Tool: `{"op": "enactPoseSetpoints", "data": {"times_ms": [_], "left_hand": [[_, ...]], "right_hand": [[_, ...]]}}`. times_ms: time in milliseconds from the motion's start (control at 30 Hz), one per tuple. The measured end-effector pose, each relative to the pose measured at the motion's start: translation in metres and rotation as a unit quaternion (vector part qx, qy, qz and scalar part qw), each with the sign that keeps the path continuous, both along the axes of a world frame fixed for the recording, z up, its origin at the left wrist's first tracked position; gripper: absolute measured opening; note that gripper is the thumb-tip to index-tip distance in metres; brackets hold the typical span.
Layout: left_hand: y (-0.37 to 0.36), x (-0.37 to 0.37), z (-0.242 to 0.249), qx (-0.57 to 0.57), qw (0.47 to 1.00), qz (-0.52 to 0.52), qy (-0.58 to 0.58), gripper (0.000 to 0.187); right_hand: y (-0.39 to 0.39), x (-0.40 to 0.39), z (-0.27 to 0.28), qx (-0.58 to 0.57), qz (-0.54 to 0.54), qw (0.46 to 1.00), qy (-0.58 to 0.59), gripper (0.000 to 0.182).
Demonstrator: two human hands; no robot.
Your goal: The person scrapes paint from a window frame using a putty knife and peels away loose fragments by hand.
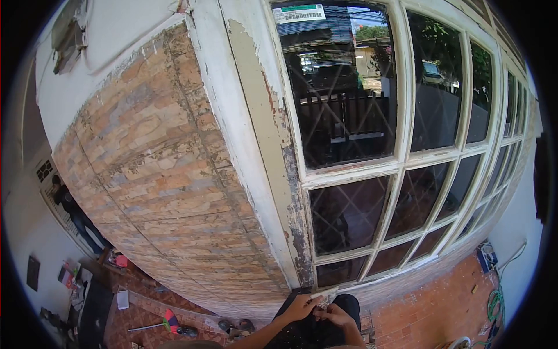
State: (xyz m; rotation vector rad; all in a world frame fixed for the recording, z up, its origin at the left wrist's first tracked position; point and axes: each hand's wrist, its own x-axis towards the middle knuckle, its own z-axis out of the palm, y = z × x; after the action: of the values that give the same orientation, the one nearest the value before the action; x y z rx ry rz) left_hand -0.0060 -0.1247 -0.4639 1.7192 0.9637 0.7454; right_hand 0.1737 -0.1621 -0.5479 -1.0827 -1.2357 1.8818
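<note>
1. Near, below the white window frame's [406, 87] left corner, the left hand [299, 306] pinches a pale, flecked piece [327, 296]; the right hand's [337, 317] fingers curl beside it, their grasp unclear.
2. Paint flakes along the beige post [261, 116] left of the panes.
3. Left, stone-look tiles [145, 151] clad the wall; far left stands a person [75, 212].
4. Near left lie sandals [235, 327] and a broom [170, 321].
5. Right, a green hose [495, 305] borders terracotta flooring [418, 302].

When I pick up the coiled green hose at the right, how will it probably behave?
The green hose would probably bend easily, since it lies in curved loops. Lifting one loop may drag others, as they lie bunched together. It looks fairly light, being thin.
</note>
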Motion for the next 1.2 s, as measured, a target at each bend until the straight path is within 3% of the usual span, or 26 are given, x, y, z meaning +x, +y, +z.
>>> {"op": "enactPoseSetpoints", "data": {"times_ms": [33,167,233,400,467,533,600,667,867,933,1000,1200], "left_hand": [[-0.003,-0.004,0.014,-0.003,0.998,-0.001,0.069,0.038],[-0.003,-0.006,0.005,0.003,0.997,-0.014,0.075,0.036],[-0.005,0.002,0.001,0.003,1.000,0.004,-0.002,0.039],[0.001,0.006,0.008,-0.030,0.999,0.017,-0.011,0.038],[0.004,0.006,0.015,-0.069,0.998,0.008,0.012,0.037],[0.008,0.003,0.015,-0.009,0.993,0.016,-0.115,0.028],[0.008,-0.003,0.050,-0.059,0.993,-0.013,-0.103,0.028],[0.007,-0.004,0.066,-0.018,0.974,-0.040,-0.223,0.035],[-0.002,-0.029,0.099,-0.008,0.976,-0.026,-0.218,0.039],[-0.007,-0.038,0.108,0.005,0.976,-0.021,-0.216,0.039],[-0.010,-0.047,0.113,0.032,0.979,0.024,-0.202,0.038],[-0.006,-0.076,0.110,0.073,0.969,0.094,-0.217,0.036]], "right_hand": [[-0.003,-0.003,-0.001,0.002,-0.022,0.999,0.031,0.016],[-0.007,0.000,-0.024,0.049,-0.039,0.997,0.054,0.017],[-0.012,0.003,-0.016,0.050,-0.061,0.996,0.043,0.014],[-0.022,0.011,0.023,0.087,-0.145,0.985,0.022,0.019],[-0.020,0.014,0.042,0.190,-0.213,0.954,-0.091,0.026],[-0.009,0.015,0.067,0.232,-0.233,0.938,-0.105,0.026],[-0.002,0.015,0.122,0.346,-0.269,0.877,-0.195,0.020],[0.011,0.010,0.179,0.406,-0.287,0.844,-0.201,0.017],[0.053,-0.024,0.338,0.608,-0.318,0.705,-0.181,0.027],[0.069,-0.038,0.373,0.647,-0.315,0.670,-0.180,0.028],[0.087,-0.056,0.400,0.698,-0.361,0.590,-0.185,0.026],[0.117,-0.098,0.454,0.727,-0.443,0.485,-0.198,0.022]]}}
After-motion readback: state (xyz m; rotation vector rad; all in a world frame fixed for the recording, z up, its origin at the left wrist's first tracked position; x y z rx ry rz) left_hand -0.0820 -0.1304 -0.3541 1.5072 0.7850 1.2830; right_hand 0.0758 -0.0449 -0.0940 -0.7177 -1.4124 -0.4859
